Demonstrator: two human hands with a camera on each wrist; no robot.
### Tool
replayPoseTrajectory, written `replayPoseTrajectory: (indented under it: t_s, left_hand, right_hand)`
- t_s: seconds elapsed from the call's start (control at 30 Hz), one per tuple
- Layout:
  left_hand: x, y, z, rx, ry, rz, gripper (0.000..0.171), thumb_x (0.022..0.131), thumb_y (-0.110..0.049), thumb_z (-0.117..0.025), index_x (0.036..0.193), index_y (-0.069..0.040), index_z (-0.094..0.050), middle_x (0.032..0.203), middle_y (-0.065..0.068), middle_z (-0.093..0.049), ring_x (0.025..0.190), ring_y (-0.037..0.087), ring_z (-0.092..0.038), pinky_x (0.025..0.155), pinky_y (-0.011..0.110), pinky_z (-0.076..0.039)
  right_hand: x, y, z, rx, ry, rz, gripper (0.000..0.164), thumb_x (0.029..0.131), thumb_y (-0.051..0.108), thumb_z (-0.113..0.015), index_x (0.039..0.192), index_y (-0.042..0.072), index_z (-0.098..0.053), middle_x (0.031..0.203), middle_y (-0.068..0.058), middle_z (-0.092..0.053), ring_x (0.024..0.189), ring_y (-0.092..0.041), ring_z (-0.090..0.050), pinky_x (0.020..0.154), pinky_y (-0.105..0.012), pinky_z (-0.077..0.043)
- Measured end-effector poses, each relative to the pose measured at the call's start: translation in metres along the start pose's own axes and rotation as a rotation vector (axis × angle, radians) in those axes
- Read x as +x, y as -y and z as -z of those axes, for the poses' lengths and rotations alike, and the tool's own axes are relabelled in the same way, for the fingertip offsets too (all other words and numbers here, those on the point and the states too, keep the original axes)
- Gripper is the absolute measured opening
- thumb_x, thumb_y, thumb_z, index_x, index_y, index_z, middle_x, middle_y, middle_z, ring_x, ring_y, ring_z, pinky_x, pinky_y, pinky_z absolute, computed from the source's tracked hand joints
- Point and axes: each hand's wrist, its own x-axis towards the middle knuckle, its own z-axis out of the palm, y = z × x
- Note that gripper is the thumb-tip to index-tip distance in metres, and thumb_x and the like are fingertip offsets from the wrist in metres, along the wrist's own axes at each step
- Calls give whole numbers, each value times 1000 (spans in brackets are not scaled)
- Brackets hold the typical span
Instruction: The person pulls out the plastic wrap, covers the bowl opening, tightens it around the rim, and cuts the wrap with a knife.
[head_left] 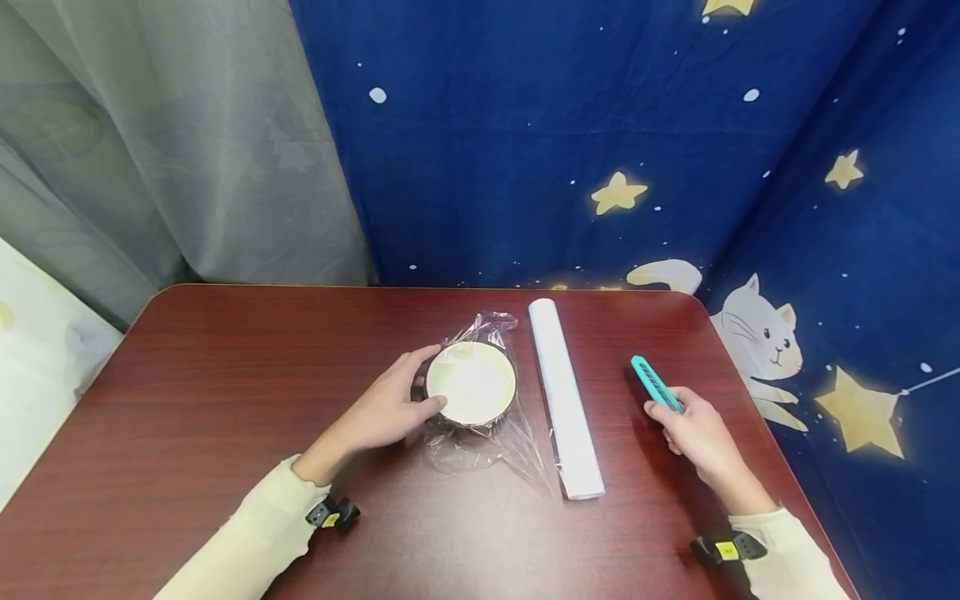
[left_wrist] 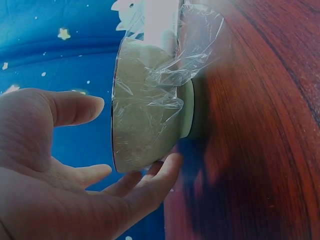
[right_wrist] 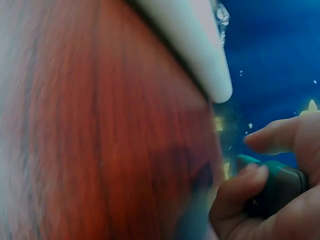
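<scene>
A round bowl [head_left: 471,383] stands upright on the table, with clear plastic wrap [head_left: 491,446] over it and spreading around its base. My left hand [head_left: 397,400] holds the bowl at its left side. In the left wrist view the thumb [left_wrist: 80,109] reaches over the rim, while other fingers curl under the bowl's sloping wall [left_wrist: 142,110]. Off to the right, my right hand [head_left: 693,429] grips a teal utility knife [head_left: 654,382], its front end pointing away and to the left. No bare blade shows. The right wrist view is partly blurred.
A long white roll [head_left: 566,400] of plastic wrap lies between the bowl and my right hand, with loose film running from it toward the bowl. The reddish-brown table [head_left: 247,367] backs onto a grey curtain [head_left: 225,167] and a blue starry curtain [head_left: 510,167].
</scene>
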Motion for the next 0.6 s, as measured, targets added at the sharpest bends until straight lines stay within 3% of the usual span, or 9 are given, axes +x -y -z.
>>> replayPoseTrajectory:
  t_s: [0.1, 0.17, 0.37, 0.6]
  left_hand:
    - [1, 0, 0, 13, -1, -1, 77, 100, -13, -78, 166, 1, -40, 145, 23, -57, 123, 34, -65, 99, 49, -59]
    - [1, 0, -1, 20, 2, 4, 78, 100, -13, -78, 166, 0, -40, 146, 22, -57, 123, 33, -65, 99, 48, -59]
    - [1, 2, -1, 20, 15, 13, 78, 100, -14, -78, 167, -2, -40, 145, 21, -56, 122, 29, -66, 97, 44, -58]
    - [0, 1, 0, 20, 17, 14, 78, 100, -14, -78, 167, -3, -40, 144, 22, -57, 121, 30, -66, 98, 46, -58]
  right_hand:
    - [2, -7, 1, -264, -23, 24, 51, 106, 24, -67, 141, -11, -54, 105, -24, -68, 88, -34, -64, 74, -40, -50]
    - [3, -11, 1, -383, -34, 45, 54, 104, 26, -67, 142, -10, -53, 113, -26, -70, 97, -38, -64, 79, -45, -49]
    - [2, -15, 2, -514, -69, 99, 40, 99, 23, -70, 126, -2, -57, 94, -16, -68, 81, -34, -63, 67, -47, -49]
    - [2, -11, 6, -613, -108, 137, 41, 95, 25, -74, 119, -5, -60, 95, -19, -65, 78, -37, -63, 67, -57, -54]
